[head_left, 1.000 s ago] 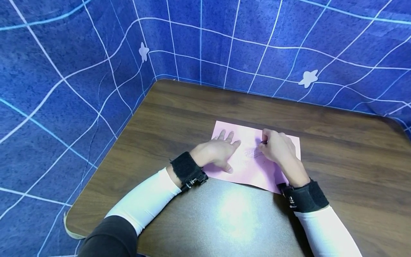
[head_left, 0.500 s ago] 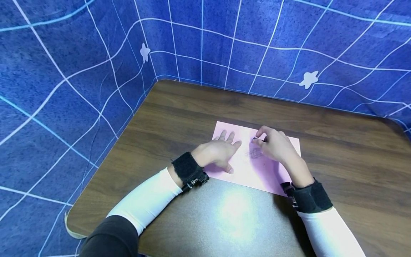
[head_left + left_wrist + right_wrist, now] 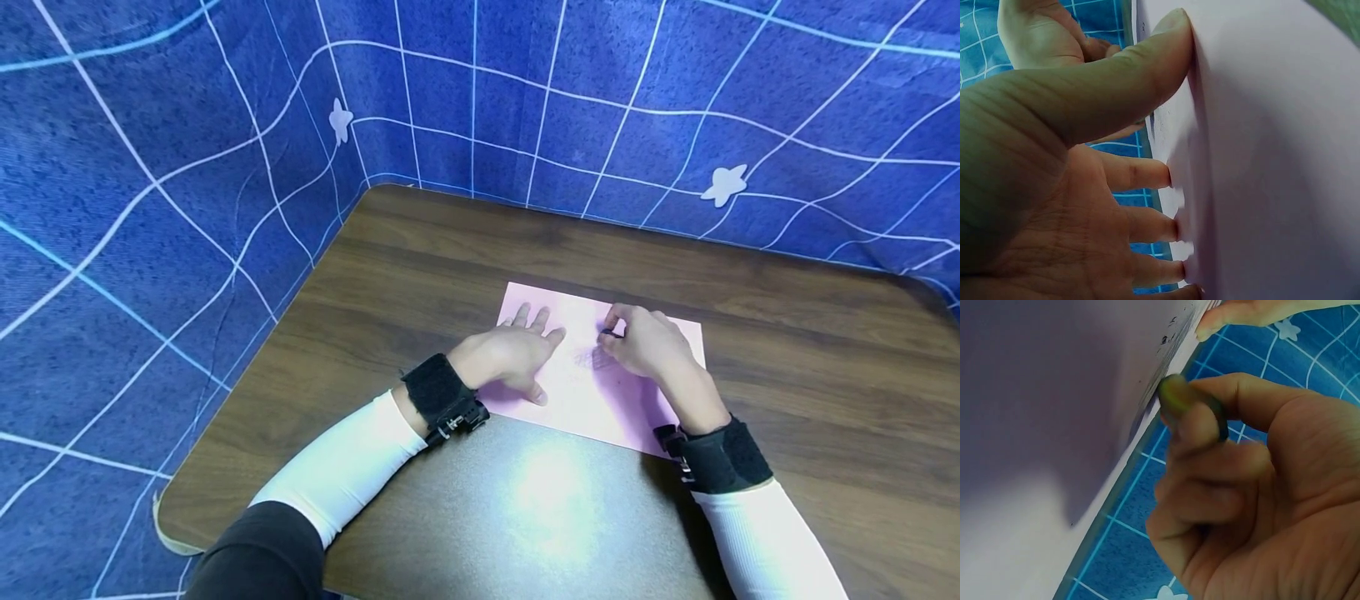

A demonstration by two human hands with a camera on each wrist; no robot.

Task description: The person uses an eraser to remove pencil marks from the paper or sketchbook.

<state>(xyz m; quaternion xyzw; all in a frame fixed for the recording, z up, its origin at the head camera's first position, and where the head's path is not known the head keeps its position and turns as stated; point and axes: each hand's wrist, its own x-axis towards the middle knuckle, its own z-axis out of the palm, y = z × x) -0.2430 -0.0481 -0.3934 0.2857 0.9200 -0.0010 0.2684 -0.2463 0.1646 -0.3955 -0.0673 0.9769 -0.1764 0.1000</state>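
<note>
Comparing with a second ago, we see little change: our right hand (image 3: 645,346) has shifted slightly and our index finger, lifted half a second ago, is back down on the small dark stub (image 3: 606,332) pinched between thumb and fingers. Our left hand (image 3: 510,354) has not moved; it lies flat with fingers spread, pressing the pink paper (image 3: 592,400) onto the table (image 3: 450,275). The paper sits in the same spot, mid-table, skewed a little relative to the near edge, with a smudgy scribble (image 3: 588,358) between our two hands, which are near each other but not touching. From the head view, we only get a dark speck at our right fingertips; the right wrist view shows the stub (image 3: 1175,394) as a short rounded piece, its tip touching the sheet (image 3: 1054,425), thumb and curled fingers around it, plus small dark flecks near the contact point. In the left wrist view, we see our left hand (image 3: 1054,187) with the thumb (image 3: 1147,62) and fingertips planted on the sheet (image 3: 1272,156), and our other hand behind. Dark brown wood-grain tabletop, glare patch near us. Blue cloth (image 3: 150,167) with a white grid and pale stars surrounds the table on the left and far sides.
</note>
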